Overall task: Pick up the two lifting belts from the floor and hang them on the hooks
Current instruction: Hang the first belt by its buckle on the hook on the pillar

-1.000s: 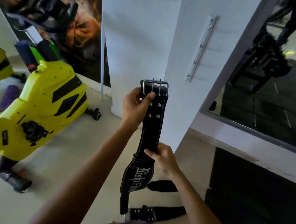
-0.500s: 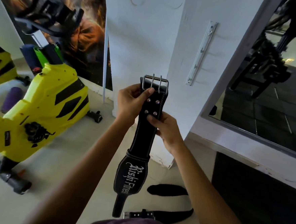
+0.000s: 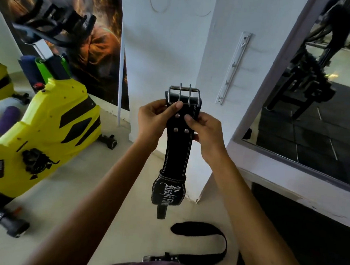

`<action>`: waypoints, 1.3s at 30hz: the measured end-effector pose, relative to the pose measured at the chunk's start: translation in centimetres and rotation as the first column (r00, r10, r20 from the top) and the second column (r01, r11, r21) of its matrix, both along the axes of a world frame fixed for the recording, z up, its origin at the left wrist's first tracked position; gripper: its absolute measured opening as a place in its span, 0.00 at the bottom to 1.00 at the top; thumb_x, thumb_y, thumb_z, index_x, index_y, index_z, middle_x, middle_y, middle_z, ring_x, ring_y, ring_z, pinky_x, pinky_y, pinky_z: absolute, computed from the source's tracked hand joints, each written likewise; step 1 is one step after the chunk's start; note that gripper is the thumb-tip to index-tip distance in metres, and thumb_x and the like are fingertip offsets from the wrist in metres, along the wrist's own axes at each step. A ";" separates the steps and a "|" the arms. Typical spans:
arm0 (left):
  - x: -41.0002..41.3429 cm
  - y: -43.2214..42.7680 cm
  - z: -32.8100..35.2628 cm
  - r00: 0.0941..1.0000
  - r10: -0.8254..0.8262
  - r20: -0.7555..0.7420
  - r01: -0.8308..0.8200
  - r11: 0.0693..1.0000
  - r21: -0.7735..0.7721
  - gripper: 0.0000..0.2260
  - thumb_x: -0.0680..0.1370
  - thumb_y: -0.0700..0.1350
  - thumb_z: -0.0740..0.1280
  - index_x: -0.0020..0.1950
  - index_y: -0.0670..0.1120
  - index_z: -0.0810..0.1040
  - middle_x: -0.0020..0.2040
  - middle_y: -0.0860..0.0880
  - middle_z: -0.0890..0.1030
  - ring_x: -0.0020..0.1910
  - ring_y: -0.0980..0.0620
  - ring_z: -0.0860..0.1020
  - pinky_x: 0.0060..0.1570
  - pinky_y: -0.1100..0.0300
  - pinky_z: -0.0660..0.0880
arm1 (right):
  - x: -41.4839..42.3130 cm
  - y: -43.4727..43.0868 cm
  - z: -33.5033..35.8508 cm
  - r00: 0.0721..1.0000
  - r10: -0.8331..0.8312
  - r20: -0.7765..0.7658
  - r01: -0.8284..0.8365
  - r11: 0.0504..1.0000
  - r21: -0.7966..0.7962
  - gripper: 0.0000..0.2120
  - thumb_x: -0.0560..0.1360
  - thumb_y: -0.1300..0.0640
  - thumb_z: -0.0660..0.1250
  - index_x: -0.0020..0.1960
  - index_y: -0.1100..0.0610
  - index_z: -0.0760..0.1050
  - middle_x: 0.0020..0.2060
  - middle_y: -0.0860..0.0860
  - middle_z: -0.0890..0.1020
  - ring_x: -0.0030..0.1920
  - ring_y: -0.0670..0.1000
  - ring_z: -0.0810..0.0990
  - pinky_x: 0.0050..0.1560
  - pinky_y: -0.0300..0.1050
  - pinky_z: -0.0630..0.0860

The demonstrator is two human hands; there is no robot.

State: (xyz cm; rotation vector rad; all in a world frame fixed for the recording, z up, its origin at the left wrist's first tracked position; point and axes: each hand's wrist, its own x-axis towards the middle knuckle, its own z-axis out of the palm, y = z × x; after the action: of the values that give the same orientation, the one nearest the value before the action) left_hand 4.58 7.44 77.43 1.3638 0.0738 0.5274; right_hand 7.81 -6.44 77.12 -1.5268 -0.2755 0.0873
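Observation:
A black leather lifting belt (image 3: 176, 151) with a silver double-prong buckle on top hangs upright in front of me, white lettering on its wide lower part. My left hand (image 3: 153, 120) pinches its left edge just under the buckle. My right hand (image 3: 206, 130) grips its right edge beside the rivets. A second black belt (image 3: 203, 246) lies curled on the floor below, its buckle end near my body. A white hook rail (image 3: 233, 67) with several small hooks is fixed upright on the pillar face, above and right of the buckle.
A yellow exercise bike (image 3: 43, 131) stands on the left. The white pillar (image 3: 171, 49) is straight ahead, with a large framed mirror (image 3: 321, 105) on the right wall. A dark rubber mat (image 3: 299, 240) covers the floor at the lower right.
My right hand climbed from the belt's middle up to the rivets near the buckle. The belt rose slightly and now hangs held at the top by both hands.

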 end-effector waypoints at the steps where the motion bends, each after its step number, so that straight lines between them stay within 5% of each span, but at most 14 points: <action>1: 0.1 0.3 0.2 1.000 -0.030 0.007 0.030 0.999 0.023 0.07 0.72 0.43 0.74 0.45 0.40 0.82 0.39 0.43 0.84 0.41 0.44 0.84 0.46 0.46 0.82 | 0.1 0.0 0.5 1.000 -0.012 0.020 0.012 1.000 0.007 0.07 0.75 0.59 0.70 0.51 0.60 0.82 0.44 0.57 0.86 0.44 0.56 0.85 0.45 0.54 0.82; 5: -0.2 1.4 -1.4 0.962 -0.252 -0.106 0.269 0.940 0.210 0.15 0.71 0.40 0.74 0.49 0.30 0.78 0.45 0.34 0.83 0.44 0.40 0.84 0.45 0.51 0.83 | 0.3 0.2 2.7 0.995 -0.057 0.088 0.047 0.993 0.112 0.05 0.74 0.62 0.71 0.48 0.63 0.81 0.40 0.56 0.84 0.43 0.54 0.82 0.44 0.50 0.79; 9: -1.3 0.9 -6.9 0.928 -0.247 -0.279 0.352 0.824 0.444 0.13 0.68 0.42 0.77 0.50 0.39 0.84 0.47 0.42 0.86 0.46 0.46 0.85 0.50 0.45 0.81 | 1.4 -0.1 3.9 0.991 -0.098 0.088 0.081 0.981 0.174 0.03 0.74 0.63 0.71 0.46 0.63 0.80 0.37 0.52 0.83 0.41 0.48 0.81 0.43 0.46 0.78; 14: -1.3 0.3 -6.9 0.945 -0.223 -0.237 0.302 0.875 0.379 0.12 0.69 0.41 0.76 0.50 0.38 0.84 0.47 0.40 0.86 0.45 0.46 0.85 0.52 0.46 0.81 | 0.9 0.1 2.2 0.994 -0.086 0.068 0.076 0.988 0.138 0.07 0.74 0.63 0.71 0.49 0.65 0.81 0.42 0.58 0.83 0.43 0.53 0.80 0.39 0.43 0.79; 16: -0.9 0.1 -4.5 0.969 -0.196 -0.149 0.226 0.949 0.219 0.12 0.73 0.43 0.73 0.48 0.35 0.82 0.45 0.35 0.84 0.42 0.44 0.83 0.47 0.48 0.80 | 0.7 0.2 1.2 0.995 -0.090 0.043 0.084 0.988 0.131 0.05 0.74 0.63 0.71 0.48 0.64 0.81 0.41 0.58 0.83 0.43 0.53 0.80 0.40 0.45 0.78; 20: 1.0 1.0 0.1 0.996 -0.080 -0.049 0.075 0.992 -0.096 0.13 0.76 0.43 0.69 0.53 0.33 0.78 0.38 0.43 0.80 0.36 0.49 0.78 0.36 0.59 0.80 | 0.1 0.2 -0.5 0.995 -0.087 0.046 0.083 0.993 0.082 0.05 0.75 0.63 0.70 0.50 0.62 0.81 0.43 0.59 0.84 0.43 0.54 0.82 0.39 0.44 0.80; 23: 1.4 1.1 0.9 0.984 -0.158 -0.078 0.152 0.985 -0.085 0.15 0.76 0.43 0.69 0.55 0.31 0.77 0.41 0.43 0.82 0.39 0.50 0.82 0.39 0.60 0.80 | -0.2 -0.2 -1.1 0.993 -0.099 0.072 0.095 0.993 0.064 0.05 0.74 0.62 0.71 0.50 0.61 0.81 0.45 0.60 0.85 0.44 0.57 0.83 0.41 0.47 0.82; 27: -0.4 0.0 -2.9 0.924 -0.359 -0.129 0.365 0.931 0.026 0.04 0.74 0.36 0.70 0.47 0.36 0.78 0.36 0.49 0.83 0.36 0.54 0.82 0.38 0.63 0.79 | 0.1 -1.0 -0.6 0.987 -0.150 0.056 0.141 0.980 0.139 0.07 0.73 0.62 0.71 0.48 0.66 0.81 0.42 0.61 0.83 0.42 0.54 0.80 0.42 0.49 0.78; 30: -2.4 -1.5 -7.5 0.863 -0.417 -0.285 0.459 0.882 0.102 0.09 0.71 0.35 0.73 0.49 0.34 0.80 0.44 0.40 0.85 0.43 0.44 0.85 0.43 0.58 0.82 | 0.8 -1.7 0.2 0.981 -0.188 0.041 0.178 0.966 0.190 0.09 0.73 0.62 0.73 0.47 0.69 0.79 0.40 0.59 0.78 0.43 0.54 0.76 0.45 0.52 0.76; 34: -3.4 -2.6 -10.1 0.857 -0.378 -0.351 0.438 0.893 0.107 0.12 0.68 0.33 0.75 0.50 0.32 0.81 0.47 0.34 0.84 0.45 0.38 0.84 0.45 0.54 0.82 | 1.1 -2.6 0.3 0.980 -0.195 0.047 0.183 0.964 0.194 0.12 0.70 0.58 0.74 0.44 0.67 0.79 0.39 0.59 0.77 0.42 0.55 0.75 0.46 0.58 0.75; 39: -2.0 -3.4 -5.4 0.915 -0.346 -0.207 0.364 0.930 0.054 0.09 0.72 0.35 0.72 0.51 0.36 0.80 0.40 0.48 0.85 0.39 0.51 0.84 0.41 0.62 0.81 | 0.3 -3.2 -0.5 0.983 -0.182 0.039 0.172 0.969 0.178 0.05 0.72 0.62 0.73 0.45 0.65 0.81 0.40 0.60 0.81 0.42 0.54 0.77 0.43 0.48 0.77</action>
State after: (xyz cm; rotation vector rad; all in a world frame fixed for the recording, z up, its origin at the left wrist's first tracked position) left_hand 2.57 4.09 72.00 1.4752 -0.0407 0.0902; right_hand 8.09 -9.62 76.64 -1.3749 -0.1839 -0.1176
